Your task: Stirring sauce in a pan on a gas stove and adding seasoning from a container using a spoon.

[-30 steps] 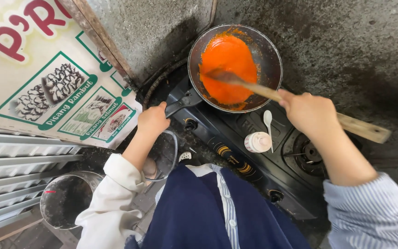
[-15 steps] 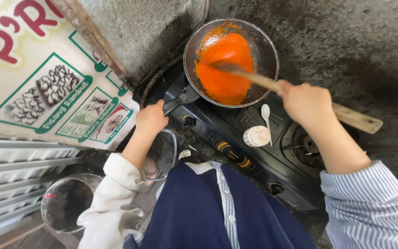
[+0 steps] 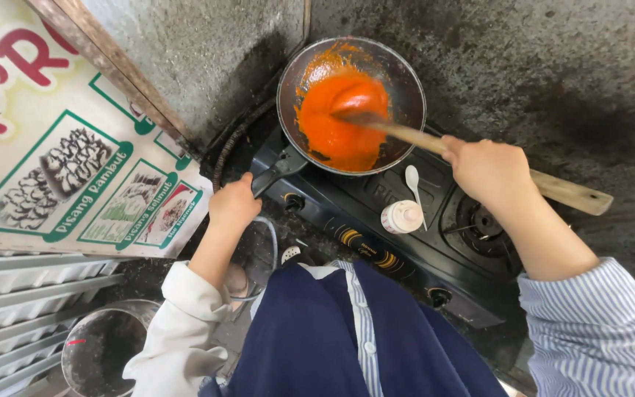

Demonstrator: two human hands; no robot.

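- Left hand (image 3: 234, 206) is clamped on the black handle of the frying pan (image 3: 398, 70); right hand (image 3: 488, 170) is wrapped tight around a wooden spatula (image 3: 567, 192).
- Just past the navy apron (image 3: 317, 345), a black gas stove (image 3: 376, 202) carries a small white bottle (image 3: 400, 217) and a white spoon (image 3: 412, 179).
- The pan sits on the stove's left burner, holding thick, bright orange-red sauce (image 3: 339, 125) smeared up the side.
- The spatula's blade is coated in sauce, so its shape is hard to read, and the burner is hidden under the pan.

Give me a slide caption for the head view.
Left hand grips pan handle; right hand stirs orange sauce with wooden spatula.
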